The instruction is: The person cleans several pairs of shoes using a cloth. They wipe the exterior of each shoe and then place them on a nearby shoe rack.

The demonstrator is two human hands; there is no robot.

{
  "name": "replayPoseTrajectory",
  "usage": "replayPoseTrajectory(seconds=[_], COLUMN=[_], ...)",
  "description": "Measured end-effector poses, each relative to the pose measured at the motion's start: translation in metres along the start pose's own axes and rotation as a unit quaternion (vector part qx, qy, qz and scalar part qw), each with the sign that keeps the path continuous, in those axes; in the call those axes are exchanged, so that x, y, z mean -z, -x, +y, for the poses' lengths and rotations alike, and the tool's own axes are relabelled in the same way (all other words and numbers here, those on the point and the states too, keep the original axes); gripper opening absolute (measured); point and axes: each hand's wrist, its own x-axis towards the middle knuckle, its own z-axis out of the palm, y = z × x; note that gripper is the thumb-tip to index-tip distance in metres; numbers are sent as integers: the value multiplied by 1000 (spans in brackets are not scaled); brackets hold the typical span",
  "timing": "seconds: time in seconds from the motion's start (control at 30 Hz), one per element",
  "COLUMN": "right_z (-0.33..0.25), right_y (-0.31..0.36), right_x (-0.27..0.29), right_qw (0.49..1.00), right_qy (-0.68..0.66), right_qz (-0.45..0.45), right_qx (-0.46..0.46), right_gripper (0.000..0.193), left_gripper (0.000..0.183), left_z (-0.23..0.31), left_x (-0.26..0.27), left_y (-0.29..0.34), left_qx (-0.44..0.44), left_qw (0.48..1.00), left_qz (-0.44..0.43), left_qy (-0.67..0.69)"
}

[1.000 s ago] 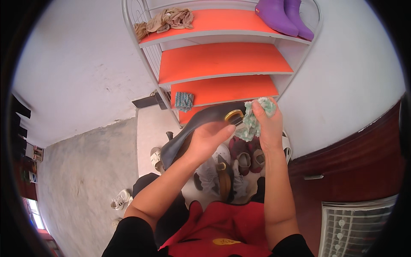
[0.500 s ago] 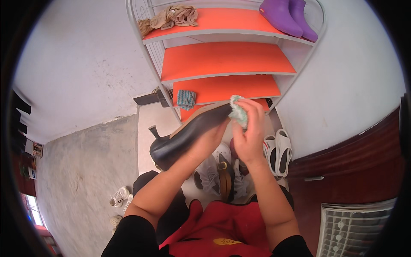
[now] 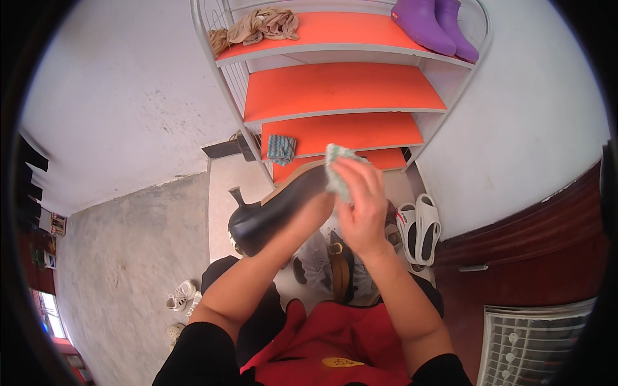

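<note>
A black high-heeled shoe [image 3: 269, 215] lies tilted on its side in front of the rack, its heel at the left and its toe up to the right. My left hand [image 3: 317, 211] grips it from the near side, with the fingers mostly hidden behind the shoe. A pale green and white cloth [image 3: 336, 168] is pinched in my right hand [image 3: 364, 215] and rests against the toe end, covering the tip. Beneath my hands, a dark shoe with a gold buckle [image 3: 337, 257] stands among pale shoes on the floor.
A shoe rack with orange shelves [image 3: 341, 90] stands ahead, bearing a folded blue-green cloth [image 3: 281, 149], tan fabric [image 3: 264, 26] and purple boots [image 3: 421, 26]. White slippers [image 3: 418, 228] lean by the right wall. White sneakers [image 3: 181, 296] lie on the left floor. A dark red door [image 3: 521, 251] is at right.
My right hand and the cloth have moved left along the shoe's toe, and the cloth now lies flatter over it. My left hand keeps its hold on the shoe.
</note>
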Motion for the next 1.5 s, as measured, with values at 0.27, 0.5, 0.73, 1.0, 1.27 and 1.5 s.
replayPoseTrajectory(seconds=[0.27, 0.5, 0.73, 1.0, 1.27, 1.5], right_z=[-18, -61, -56, -40, -44, 19], right_y=[5, 19, 23, 20, 18, 1], right_x=[-9, -23, -27, -19, -22, 3], right_qw=[997, 974, 952, 983, 980, 999], right_qy=[-13, -66, -49, -41, -35, 37], right_qz=[-45, -142, -163, -99, -88, -26], right_qx=[54, 165, 253, 152, 177, 20], right_gripper=[43, 39, 31, 32, 36, 42], left_gripper=[17, 17, 17, 17, 16, 16], left_z=[7, 5, -2, 2, 6, 17], left_x=[-5, 1, 2, 3, 4, 6], left_y=[0, -2, -2, -3, -9, -16], left_qx=[-19, -20, -19, -23, -32, -26], left_qw=[999, 999, 999, 998, 996, 995], left_qz=[1, -1, -4, -8, -7, -12], left_qy=[-27, -44, -46, -54, -77, -94])
